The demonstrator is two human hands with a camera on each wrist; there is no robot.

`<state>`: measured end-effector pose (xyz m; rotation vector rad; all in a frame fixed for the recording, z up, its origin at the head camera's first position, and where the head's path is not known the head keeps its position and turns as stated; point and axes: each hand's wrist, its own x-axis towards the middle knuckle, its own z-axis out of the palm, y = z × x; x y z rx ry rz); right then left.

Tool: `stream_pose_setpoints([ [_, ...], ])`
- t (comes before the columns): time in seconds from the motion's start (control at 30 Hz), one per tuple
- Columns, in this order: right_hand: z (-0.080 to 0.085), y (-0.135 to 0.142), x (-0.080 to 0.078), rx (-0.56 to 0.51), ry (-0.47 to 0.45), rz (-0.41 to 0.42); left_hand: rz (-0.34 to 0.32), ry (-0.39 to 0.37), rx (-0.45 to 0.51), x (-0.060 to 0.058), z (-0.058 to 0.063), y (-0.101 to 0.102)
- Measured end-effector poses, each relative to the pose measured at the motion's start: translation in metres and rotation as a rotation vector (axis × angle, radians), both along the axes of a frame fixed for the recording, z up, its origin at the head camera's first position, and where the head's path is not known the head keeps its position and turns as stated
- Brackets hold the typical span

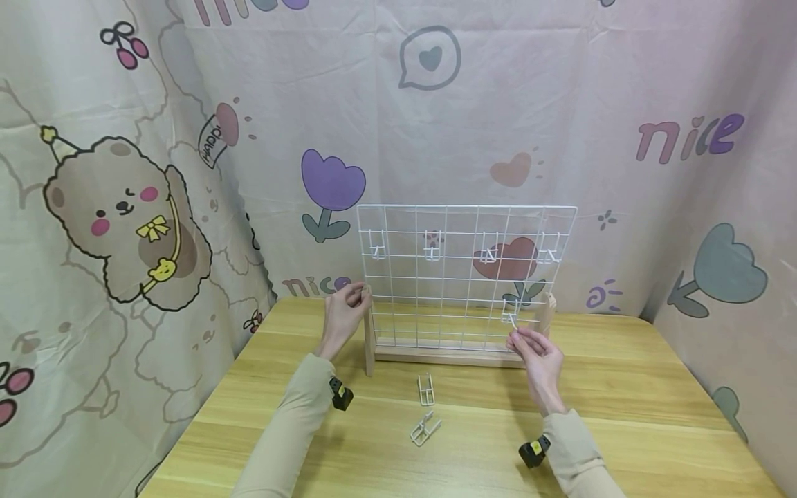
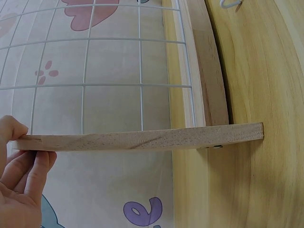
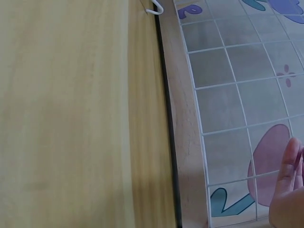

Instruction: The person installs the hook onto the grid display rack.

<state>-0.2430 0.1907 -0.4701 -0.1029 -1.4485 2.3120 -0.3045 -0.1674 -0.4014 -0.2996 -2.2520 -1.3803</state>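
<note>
A white wire grid panel (image 1: 461, 206) stands upright in a wooden base (image 1: 448, 356). Near its lower right, my right hand (image 1: 538, 356) pinches the prong of a white wire hook (image 1: 510, 312), whose frame overlaps the grid wires. The right wrist view shows only part of that hand (image 3: 287, 190) at the edge, with the hook out of sight. My left hand (image 1: 344, 315) grips the top of the left wooden upright (image 2: 142, 138), thumb on one side and fingers on the other. Several more hooks (image 1: 432, 253) hang in a row on the upper grid.
Two loose hooks lie on the wood-grain table: one (image 1: 426, 391) just in front of the base, another (image 1: 425, 429) tilted and nearer to me. A patterned curtain (image 1: 429, 138) hangs behind and along both sides. The right wooden upright (image 1: 546, 315) stands behind my right hand.
</note>
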Motion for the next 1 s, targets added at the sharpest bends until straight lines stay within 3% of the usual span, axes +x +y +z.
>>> stream_pose_setpoints([
  [0.27, -0.003, -0.002, 0.004, 0.062, -0.060, 0.039, -0.007, -0.008, 0.015, 0.000, 0.001, 0.000],
  [0.57, -0.014, -0.017, 0.006, 0.263, -0.062, 0.171, -0.009, -0.013, 0.026, 0.000, 0.001, 0.000],
  [0.67, -0.016, -0.027, 0.009, 0.375, -0.047, 0.281, -0.009, -0.013, 0.026, 0.001, 0.002, 0.000],
  [0.83, -0.021, -0.047, 0.016, 0.565, 0.020, 0.533, -0.015, 0.004, 0.015, 0.001, 0.002, 0.000],
  [1.0, -0.025, -0.064, 0.021, 0.687, 0.051, 0.723, -0.008, 0.015, 0.000, 0.001, 0.001, -0.001],
])
